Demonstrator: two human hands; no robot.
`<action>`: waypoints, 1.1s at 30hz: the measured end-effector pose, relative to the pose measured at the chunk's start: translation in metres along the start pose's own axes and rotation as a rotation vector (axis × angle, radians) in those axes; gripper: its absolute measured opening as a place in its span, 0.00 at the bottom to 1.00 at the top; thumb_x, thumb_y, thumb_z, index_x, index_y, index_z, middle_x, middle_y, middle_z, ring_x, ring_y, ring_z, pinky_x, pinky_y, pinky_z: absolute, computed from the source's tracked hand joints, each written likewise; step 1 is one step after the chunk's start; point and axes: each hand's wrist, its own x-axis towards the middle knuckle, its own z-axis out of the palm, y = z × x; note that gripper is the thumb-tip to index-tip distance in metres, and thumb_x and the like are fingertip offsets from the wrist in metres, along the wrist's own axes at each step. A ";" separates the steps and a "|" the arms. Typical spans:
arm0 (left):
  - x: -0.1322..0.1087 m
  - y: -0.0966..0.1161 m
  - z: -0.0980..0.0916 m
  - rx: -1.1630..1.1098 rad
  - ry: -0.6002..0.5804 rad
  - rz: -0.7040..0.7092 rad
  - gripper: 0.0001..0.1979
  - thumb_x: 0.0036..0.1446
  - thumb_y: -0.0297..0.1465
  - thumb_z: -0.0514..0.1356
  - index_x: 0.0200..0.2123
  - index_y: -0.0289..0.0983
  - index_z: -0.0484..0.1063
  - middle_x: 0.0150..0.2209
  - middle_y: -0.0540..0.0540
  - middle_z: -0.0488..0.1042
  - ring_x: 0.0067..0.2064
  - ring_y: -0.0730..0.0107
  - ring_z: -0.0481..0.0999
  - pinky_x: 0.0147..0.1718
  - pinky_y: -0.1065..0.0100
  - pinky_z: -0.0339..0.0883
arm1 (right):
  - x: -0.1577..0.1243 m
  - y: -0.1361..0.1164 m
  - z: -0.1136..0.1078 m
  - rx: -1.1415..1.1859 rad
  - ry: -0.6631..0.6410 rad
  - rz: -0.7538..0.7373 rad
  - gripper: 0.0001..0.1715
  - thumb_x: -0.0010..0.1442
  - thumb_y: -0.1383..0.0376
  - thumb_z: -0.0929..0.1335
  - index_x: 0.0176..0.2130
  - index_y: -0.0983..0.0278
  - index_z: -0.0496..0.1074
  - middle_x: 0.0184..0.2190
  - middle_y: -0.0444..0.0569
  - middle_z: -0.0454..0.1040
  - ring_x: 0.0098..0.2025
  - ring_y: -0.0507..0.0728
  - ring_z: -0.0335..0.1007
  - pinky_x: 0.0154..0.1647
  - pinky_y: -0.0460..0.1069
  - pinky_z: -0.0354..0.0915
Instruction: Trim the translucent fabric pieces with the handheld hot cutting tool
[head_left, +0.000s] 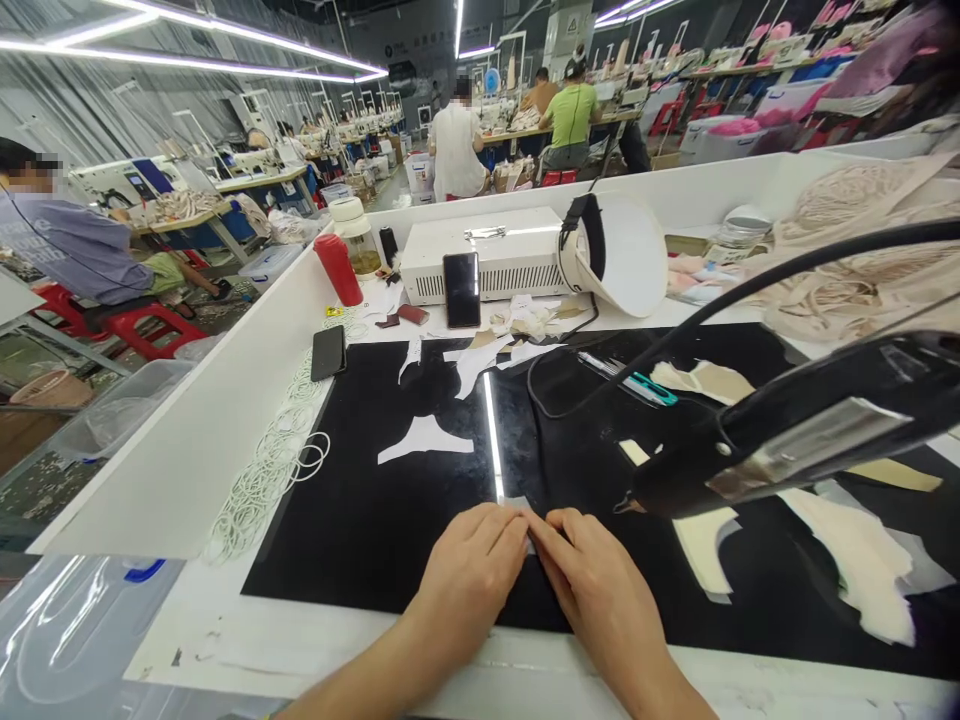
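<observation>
My left hand (476, 560) and my right hand (596, 570) meet low in the middle of the black mat (345, 540). Both are closed, fingertips pressed together over a small pale, thin piece (516, 502), which looks like paper or film. Most of it is hidden under my fingers. Ahead and to the left lies a white curved cut-out (426, 440), flat on the mat. Right of my right hand are a cream curved fabric piece (705, 560) and a larger cream piece (855, 560), with greyish sheets partly under them.
A dark pointed tool (810, 440) with a black cable juts in from the right, above the mat. Teal-handled snips (652, 390) lie behind it. Pale elastic loops (259, 480) line the left side. A phone (461, 290) leans against a white vented box (517, 260).
</observation>
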 end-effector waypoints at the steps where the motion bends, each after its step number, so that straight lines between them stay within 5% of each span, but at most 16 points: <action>1: 0.000 0.000 0.002 0.008 0.021 0.001 0.12 0.69 0.24 0.52 0.52 0.31 0.70 0.49 0.41 0.78 0.50 0.62 0.78 0.52 0.59 0.75 | 0.000 0.000 0.000 -0.003 0.001 0.004 0.22 0.73 0.66 0.56 0.54 0.66 0.73 0.33 0.51 0.71 0.31 0.56 0.64 0.31 0.50 0.62; 33: -0.001 0.001 0.002 0.075 0.014 0.016 0.13 0.70 0.28 0.51 0.51 0.31 0.72 0.52 0.41 0.78 0.55 0.61 0.78 0.55 0.60 0.75 | -0.003 -0.001 0.007 -0.010 0.053 0.027 0.23 0.73 0.65 0.55 0.55 0.67 0.72 0.35 0.53 0.72 0.33 0.56 0.67 0.34 0.51 0.65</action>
